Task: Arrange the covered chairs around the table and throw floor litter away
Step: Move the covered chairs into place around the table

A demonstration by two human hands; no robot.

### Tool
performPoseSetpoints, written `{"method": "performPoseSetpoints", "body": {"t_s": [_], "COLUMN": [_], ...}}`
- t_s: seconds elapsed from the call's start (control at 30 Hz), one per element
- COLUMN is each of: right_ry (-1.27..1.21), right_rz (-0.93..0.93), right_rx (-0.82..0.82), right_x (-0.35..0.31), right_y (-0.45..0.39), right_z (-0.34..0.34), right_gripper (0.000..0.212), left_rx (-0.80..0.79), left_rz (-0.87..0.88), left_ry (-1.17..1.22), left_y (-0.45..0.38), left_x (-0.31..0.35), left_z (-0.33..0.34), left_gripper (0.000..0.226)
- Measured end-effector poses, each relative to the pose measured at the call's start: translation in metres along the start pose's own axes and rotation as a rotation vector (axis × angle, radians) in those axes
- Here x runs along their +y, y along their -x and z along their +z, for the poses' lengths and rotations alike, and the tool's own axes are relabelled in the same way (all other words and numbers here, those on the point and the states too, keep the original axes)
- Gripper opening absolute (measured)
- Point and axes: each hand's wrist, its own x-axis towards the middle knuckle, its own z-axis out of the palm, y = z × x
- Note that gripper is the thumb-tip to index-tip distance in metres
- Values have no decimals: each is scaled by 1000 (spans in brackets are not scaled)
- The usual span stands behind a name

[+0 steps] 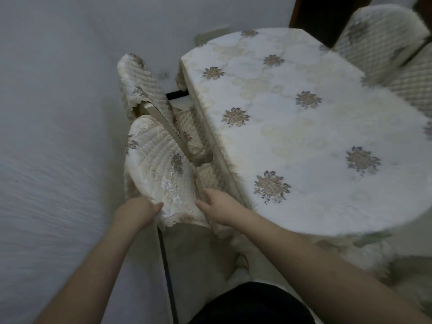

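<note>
A covered chair (pixel 159 169) stands right in front of me, its quilted cream backrest cover patterned with flowers. My left hand (pixel 136 212) grips the left side of that backrest. My right hand (pixel 218 206) rests on its right side with the fingers spread against the fabric. The chair sits against the left edge of the table (pixel 304 136), which wears a white cloth with flower motifs. A second covered chair (pixel 142 85) stands beyond it along the same table edge. No litter shows on the visible floor.
A white wall (pixel 58 113) runs close along the left. Two more covered chairs (pixel 383 40) stand at the table's far right side. A dark doorway (pixel 327 12) lies behind the table. My dark-clothed legs fill the bottom centre.
</note>
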Motion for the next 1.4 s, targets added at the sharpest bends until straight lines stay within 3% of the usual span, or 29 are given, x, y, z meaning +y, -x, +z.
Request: {"method": "performPoseSetpoints", "body": {"t_s": [0.1, 0.23, 0.37, 0.5, 0.7, 0.97, 1.4], "right_ry": [29, 81, 83, 106, 195, 302, 372], "right_rz": [24, 53, 169, 212, 221, 196, 154], "right_rx": [71, 147, 336, 393, 465, 552, 532], "right_x": [8, 28, 54, 69, 85, 147, 291], "right_y": [36, 84, 135, 178, 210, 247, 350], "right_z": [-6, -25, -57, -66, -60, -70, -121], "right_gripper": [55, 57, 55, 57, 58, 61, 61], "left_rx": [172, 356, 433, 460, 455, 406, 441], "left_rz": [20, 330, 567, 681, 768, 788, 721], "left_ry": [-106, -56, -23, -15, -149, -200, -167], "left_y": [23, 55, 73, 87, 116, 164, 256], "left_x": [11, 40, 78, 115, 157, 218, 372], "left_z": [-8, -8, -12, -19, -18, 14, 84], "left_gripper": [50, 41, 45, 54, 76, 81, 69]}}
